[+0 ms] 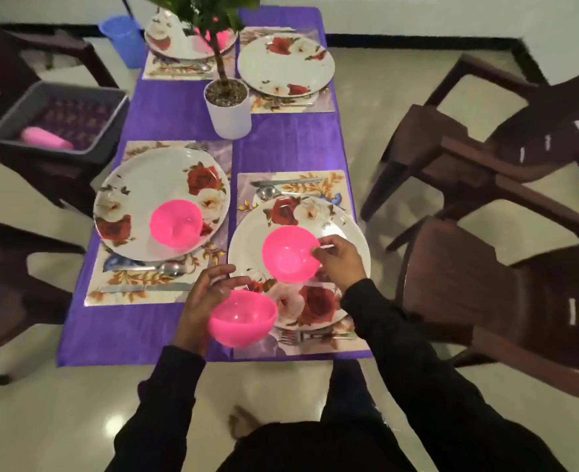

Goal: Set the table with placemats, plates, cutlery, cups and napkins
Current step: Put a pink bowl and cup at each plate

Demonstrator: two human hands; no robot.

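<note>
My right hand (340, 258) pinches the rim of a pink bowl (289, 253) over the near right floral plate (346, 229). My left hand (209, 291) holds a second pink bowl (242, 316) at the table's near edge, beside that plate. Another pink bowl (176, 223) sits on the near left plate (138, 199). A far right plate (286, 64) carries nothing. The far left plate (165, 39) has a pink bowl (225, 37) half hidden by leaves. Each plate lies on a floral placemat (332, 182) with cutlery (288, 187) beside it.
A white pot with a plant (228, 110) stands mid-table on the purple cloth (165, 110). A grey bin (59, 120) holding a pink cup (46, 139) rests on a chair at left, a blue jug (124, 39) behind it. Brown chairs (502, 274) stand at right.
</note>
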